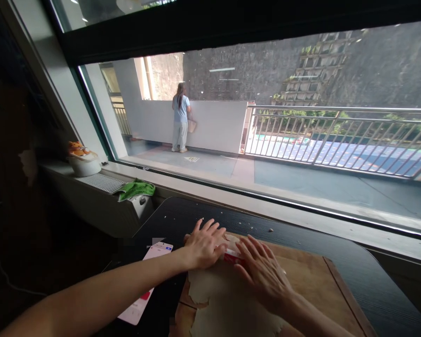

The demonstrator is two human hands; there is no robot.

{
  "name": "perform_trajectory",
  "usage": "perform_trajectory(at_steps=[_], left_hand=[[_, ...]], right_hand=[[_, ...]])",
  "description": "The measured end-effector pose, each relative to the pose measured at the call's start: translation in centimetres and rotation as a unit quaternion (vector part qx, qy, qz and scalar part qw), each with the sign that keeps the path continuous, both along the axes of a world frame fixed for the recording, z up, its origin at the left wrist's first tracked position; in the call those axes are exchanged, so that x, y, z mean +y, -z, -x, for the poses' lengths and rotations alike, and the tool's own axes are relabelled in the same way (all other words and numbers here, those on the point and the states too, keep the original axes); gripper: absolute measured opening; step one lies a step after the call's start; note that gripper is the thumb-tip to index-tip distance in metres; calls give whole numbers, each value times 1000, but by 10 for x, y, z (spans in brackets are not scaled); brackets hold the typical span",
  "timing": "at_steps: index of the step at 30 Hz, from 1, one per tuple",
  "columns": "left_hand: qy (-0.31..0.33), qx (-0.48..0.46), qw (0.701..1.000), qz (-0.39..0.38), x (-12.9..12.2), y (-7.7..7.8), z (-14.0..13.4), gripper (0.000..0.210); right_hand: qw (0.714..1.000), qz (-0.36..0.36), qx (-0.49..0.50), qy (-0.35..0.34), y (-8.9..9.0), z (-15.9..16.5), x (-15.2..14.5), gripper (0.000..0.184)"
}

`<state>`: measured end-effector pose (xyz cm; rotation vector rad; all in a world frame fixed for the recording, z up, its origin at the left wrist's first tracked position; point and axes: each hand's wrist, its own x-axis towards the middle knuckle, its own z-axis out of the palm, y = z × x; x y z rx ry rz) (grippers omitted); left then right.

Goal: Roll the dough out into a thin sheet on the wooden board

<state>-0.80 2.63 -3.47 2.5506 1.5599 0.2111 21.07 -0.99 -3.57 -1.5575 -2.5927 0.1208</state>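
Observation:
A thin, pale sheet of dough (228,299) with ragged edges covers much of a wooden board (308,276). Across its far end lies a red-and-white object (232,256), mostly hidden beneath my hands, so its kind does not show. My left hand (205,245) rests palm down at the object's left side, fingers stretched forward and spread. Lying flat over the right side is my right hand (263,269), its fingers extended and slightly apart. Neither hand is wrapped around anything.
Left of the board a phone (136,299) lies on the black table (182,208), and small crumbs (271,230) dot the table's far side. A green cloth (137,188) and a white pot (86,164) sit by the window. Beyond the glass stands a person (180,117).

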Motion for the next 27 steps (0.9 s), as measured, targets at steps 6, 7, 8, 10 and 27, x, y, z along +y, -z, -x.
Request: perform_trajectory(at_steps=[6, 7, 8, 10, 27], left_hand=[[-110, 9, 993, 37, 56, -15, -18, 63], [-124, 10, 991, 46, 63, -17, -20, 64], [-127, 11, 990, 53, 65, -17, -21, 65], [-103, 15, 993, 61, 54, -14, -16, 64], [-62, 4, 997, 39, 33, -8, -7, 63]], right_hand=[[993, 0, -28, 112, -20, 8, 63, 57], [990, 12, -28, 136, -23, 9, 70, 57], [988, 22, -28, 148, -25, 10, 71, 58], [991, 38, -26, 126, -25, 9, 58, 56], [996, 37, -33, 73, -15, 3, 36, 54]])
